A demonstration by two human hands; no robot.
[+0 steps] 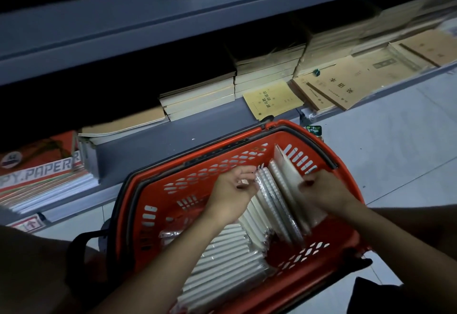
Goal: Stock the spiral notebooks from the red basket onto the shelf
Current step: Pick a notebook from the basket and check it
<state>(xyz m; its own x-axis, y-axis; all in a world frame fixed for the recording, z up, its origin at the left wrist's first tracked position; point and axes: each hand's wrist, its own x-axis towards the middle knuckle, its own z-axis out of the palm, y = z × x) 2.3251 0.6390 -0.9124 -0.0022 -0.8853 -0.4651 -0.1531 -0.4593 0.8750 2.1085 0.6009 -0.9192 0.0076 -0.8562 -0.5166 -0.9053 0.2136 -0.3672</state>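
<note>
A red plastic basket (158,197) stands on the floor in front of the bottom shelf (148,145). Several spiral notebooks (274,197) in clear wrap stand on edge inside it, with more lying flat (222,264) nearer me. My left hand (232,190) reaches in from the left, its fingertips on the left side of the upright notebooks. My right hand (324,192) grips the right side of the same bunch, fingers curled over the outermost cover.
The bottom shelf holds copy paper reams (42,168) at left, stacked notebooks (197,96) in the middle and brown exercise books (346,81) at right. A bare stretch of shelf lies right behind the basket. A higher shelf (148,24) overhangs. Tiled floor (395,140) spreads to the right.
</note>
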